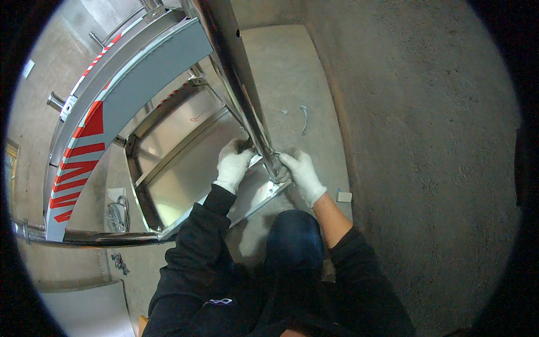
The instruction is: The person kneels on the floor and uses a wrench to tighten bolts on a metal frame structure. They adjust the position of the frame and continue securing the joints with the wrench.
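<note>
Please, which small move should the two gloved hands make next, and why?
Perhaps steady the metal post with the left hand before shifting the right hand. Both hands are at the post's lower end, one on each side, and the post rises well above them. Some fingertips are hidden, so I cannot confirm a firm grip.

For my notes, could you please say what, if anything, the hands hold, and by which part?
The left hand and right hand flank the lower end of the metal post; whether either actually holds it there cannot be told.
</note>
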A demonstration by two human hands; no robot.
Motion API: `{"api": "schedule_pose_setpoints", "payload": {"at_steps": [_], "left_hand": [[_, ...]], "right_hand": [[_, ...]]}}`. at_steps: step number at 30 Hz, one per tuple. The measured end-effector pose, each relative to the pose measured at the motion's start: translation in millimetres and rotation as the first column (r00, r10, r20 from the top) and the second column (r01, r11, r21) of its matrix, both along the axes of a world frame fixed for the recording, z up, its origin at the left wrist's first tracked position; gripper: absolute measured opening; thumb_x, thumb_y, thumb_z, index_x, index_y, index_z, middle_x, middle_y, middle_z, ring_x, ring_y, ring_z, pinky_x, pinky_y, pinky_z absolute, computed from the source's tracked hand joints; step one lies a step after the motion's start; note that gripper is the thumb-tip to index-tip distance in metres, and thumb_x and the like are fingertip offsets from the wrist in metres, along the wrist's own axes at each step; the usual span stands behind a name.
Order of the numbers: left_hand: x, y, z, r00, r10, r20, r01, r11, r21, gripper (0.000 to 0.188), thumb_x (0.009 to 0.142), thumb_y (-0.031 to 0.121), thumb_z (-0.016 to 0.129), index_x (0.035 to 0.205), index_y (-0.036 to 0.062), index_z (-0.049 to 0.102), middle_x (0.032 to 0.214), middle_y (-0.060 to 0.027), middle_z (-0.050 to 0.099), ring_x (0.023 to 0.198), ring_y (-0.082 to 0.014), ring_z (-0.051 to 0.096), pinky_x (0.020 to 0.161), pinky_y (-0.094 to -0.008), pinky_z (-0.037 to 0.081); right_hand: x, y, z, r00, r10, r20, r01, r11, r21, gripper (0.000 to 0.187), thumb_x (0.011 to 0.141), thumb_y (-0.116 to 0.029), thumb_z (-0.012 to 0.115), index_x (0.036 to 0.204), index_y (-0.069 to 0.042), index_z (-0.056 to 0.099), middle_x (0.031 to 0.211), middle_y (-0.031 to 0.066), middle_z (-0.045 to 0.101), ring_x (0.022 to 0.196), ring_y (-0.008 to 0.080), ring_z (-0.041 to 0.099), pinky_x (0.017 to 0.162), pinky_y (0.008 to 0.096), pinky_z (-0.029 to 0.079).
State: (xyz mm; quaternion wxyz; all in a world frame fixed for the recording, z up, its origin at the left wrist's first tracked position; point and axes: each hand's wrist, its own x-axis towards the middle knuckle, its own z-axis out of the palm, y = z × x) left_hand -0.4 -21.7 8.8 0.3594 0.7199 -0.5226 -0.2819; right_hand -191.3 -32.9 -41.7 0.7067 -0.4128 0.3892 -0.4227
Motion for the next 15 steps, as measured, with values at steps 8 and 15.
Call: {"api": "schedule_pose_setpoints", "payload": {"at_steps": [8,15], "left_hand": [[1.6,-3.2,-7.0,1.000,-0.018,0.011,0.018,1.000,0.000,0.033,0.081,0.027,0.065,0.102,0.0013,0.068,0.096,-0.0181,0.070,0.093,-0.0314,0.067,0.083,-0.0376,0.050],[7.4,-2.5,-9.2,0.998,-0.022,0.058,0.023,1.000,-0.013,0.033,0.081,0.027,0.065,0.102,0.0017,0.069,0.097,-0.0184,0.070,0.093,-0.0327,0.067,0.083,-0.0382,0.051]], "right_hand": [[-3.9,-11.6,-7.3,0.997,0.058,0.050,-0.063,0.992,0.113,0.024,0.093,-0.019,0.057,0.102,0.003,0.058,0.080,0.0111,0.065,0.059,0.0162,0.059,0.050,0.0295,0.050],[6.1,-5.1,10.3,0.985,0.027,-0.173,-0.026,1.000,0.009,0.019,0.093,-0.018,0.059,0.101,-0.001,0.059,0.080,0.0124,0.066,0.064,0.0249,0.064,0.054,0.0369,0.052]]}}
